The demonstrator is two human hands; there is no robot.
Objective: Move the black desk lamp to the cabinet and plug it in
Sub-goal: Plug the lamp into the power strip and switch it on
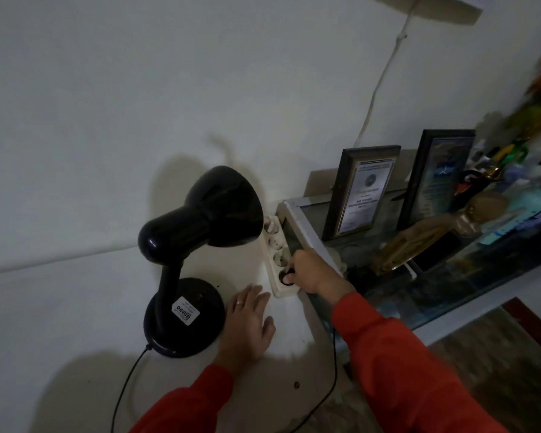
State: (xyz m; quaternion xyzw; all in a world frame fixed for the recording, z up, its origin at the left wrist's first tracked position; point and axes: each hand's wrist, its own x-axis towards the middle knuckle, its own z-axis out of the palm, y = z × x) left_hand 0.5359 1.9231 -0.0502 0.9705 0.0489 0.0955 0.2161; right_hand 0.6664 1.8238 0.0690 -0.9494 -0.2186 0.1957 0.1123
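White surface (75,307): right hand (310,273) pressing plug (286,276) into power strip (277,260).

Desk lamp (188,270) stood on the cabinet top (75,307), left of the power strip (278,260) — strip laid along the glass case (310,232). Two frames (361,192) propped on the case, behind a figurine (434,232). Lamp cord (128,379) trailed forward.

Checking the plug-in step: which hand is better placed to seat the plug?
Right. The right hand already pinches the black plug at the power strip; the left hand lies flat beside the lamp.
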